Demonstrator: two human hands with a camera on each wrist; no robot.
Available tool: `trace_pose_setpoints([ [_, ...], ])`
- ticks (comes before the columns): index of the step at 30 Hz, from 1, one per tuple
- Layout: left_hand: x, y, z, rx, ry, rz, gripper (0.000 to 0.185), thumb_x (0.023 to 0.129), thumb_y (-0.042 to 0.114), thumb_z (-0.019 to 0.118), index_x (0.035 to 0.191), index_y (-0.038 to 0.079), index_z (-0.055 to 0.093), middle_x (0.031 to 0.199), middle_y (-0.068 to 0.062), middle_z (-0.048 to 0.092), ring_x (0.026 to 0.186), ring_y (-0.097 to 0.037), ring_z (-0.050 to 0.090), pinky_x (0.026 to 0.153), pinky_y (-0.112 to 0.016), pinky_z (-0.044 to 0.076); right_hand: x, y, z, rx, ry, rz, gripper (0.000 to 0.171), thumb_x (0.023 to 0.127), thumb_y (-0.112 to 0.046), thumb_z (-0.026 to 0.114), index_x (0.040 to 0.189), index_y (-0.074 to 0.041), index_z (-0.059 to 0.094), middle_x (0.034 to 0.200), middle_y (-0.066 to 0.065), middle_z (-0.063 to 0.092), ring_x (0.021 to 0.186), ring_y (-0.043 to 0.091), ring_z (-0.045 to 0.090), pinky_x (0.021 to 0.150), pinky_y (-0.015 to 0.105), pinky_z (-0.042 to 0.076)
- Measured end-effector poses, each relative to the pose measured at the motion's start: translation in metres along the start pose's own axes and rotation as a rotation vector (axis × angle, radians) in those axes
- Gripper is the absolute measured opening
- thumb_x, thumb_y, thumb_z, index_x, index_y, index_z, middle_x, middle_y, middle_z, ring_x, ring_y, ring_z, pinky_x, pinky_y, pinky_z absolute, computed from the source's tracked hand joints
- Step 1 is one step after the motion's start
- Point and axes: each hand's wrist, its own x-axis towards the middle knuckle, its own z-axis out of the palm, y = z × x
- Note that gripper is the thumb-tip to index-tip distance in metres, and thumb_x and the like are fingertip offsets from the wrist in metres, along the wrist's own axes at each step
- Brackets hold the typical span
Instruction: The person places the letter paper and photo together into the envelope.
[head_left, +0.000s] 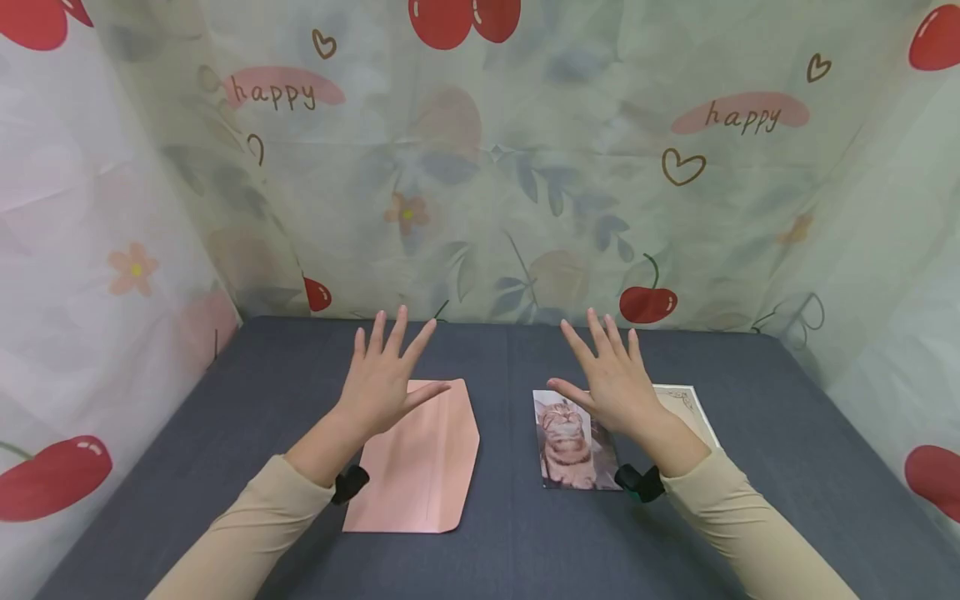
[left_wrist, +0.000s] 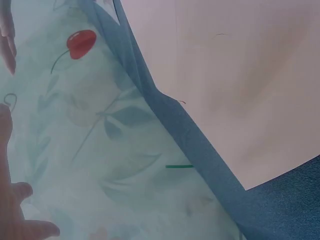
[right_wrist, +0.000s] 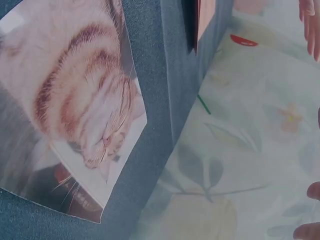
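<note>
- The left hand (head_left: 378, 387) is raised over the upper left corner of the pink envelope (head_left: 420, 462), its fingers (head_left: 396, 330) straight and spread, holding nothing.
- The right hand (head_left: 617, 385) hovers between the cat photo (head_left: 570, 442) and a cream card (head_left: 686, 408), fingers (head_left: 600, 332) likewise spread and empty.
- The envelope lies flat on the dark grey tabletop (head_left: 510, 533), left of centre; the photo lies just right of centre, well apart from the envelope.
- The card lies just right of the photo, partly hidden by the right wrist.
- A cherry-print cloth (head_left: 525, 167) walls the tabletop on three sides.
- The right wrist view shows the photo (right_wrist: 75, 110) close up.
</note>
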Motion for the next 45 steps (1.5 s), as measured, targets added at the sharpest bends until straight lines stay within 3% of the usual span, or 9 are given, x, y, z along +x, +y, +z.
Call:
trace_pose_setpoints([
  [5,-0.001,0.002,-0.003,-0.01,-0.003,0.02,0.082,0.086,0.064,0.048,0.15,0.022,0.018,0.156,-0.019,0.016,0.143,-0.043,0.015,0.11,-0.061,0.024,-0.001,-0.004,-0.001,0.068,0.027,-0.027,0.079,0.087,-0.055,0.054,0.149,-0.019,0.021,0.156,0.021,0.013,0.144,0.042,0.011,0.112,0.064,0.009],
  [18,-0.008,0.005,-0.008,-0.089,-0.095,0.034,0.073,0.088,0.058,0.049,0.145,0.015,0.034,0.15,-0.018,0.032,0.138,-0.039,0.031,0.109,-0.053,0.032,-0.003,-0.016,0.005,0.243,0.03,-0.083,0.072,0.089,-0.045,0.058,0.147,-0.015,0.028,0.155,0.018,0.02,0.141,0.04,0.022,0.115,0.056,0.016],
  [30,-0.02,-0.001,0.006,-0.122,-0.203,0.067,0.057,0.09,0.049,0.054,0.132,0.01,0.05,0.136,-0.015,0.051,0.124,-0.033,0.051,0.097,-0.05,0.045,-0.01,-0.035,0.023,0.289,-0.009,-0.163,0.062,0.089,-0.042,0.058,0.14,-0.01,0.041,0.146,0.017,0.038,0.133,0.036,0.04,0.106,0.054,0.035],
  [39,-0.026,0.0,0.018,-0.198,-0.318,0.079,0.049,0.089,0.045,0.057,0.126,0.012,0.054,0.131,-0.012,0.055,0.12,-0.03,0.054,0.094,-0.048,0.048,-0.011,-0.053,0.033,0.332,-0.111,-0.23,0.056,0.091,-0.041,0.056,0.136,-0.01,0.046,0.142,0.016,0.043,0.131,0.033,0.044,0.105,0.05,0.038],
  [45,-0.03,0.0,0.025,-0.231,-0.353,0.095,0.049,0.088,0.045,0.059,0.125,0.013,0.056,0.135,-0.015,0.052,0.124,-0.034,0.05,0.096,-0.05,0.046,-0.011,-0.063,0.045,0.372,-0.15,-0.287,0.052,0.092,-0.038,0.057,0.133,-0.008,0.049,0.139,0.017,0.046,0.127,0.032,0.047,0.103,0.048,0.04],
])
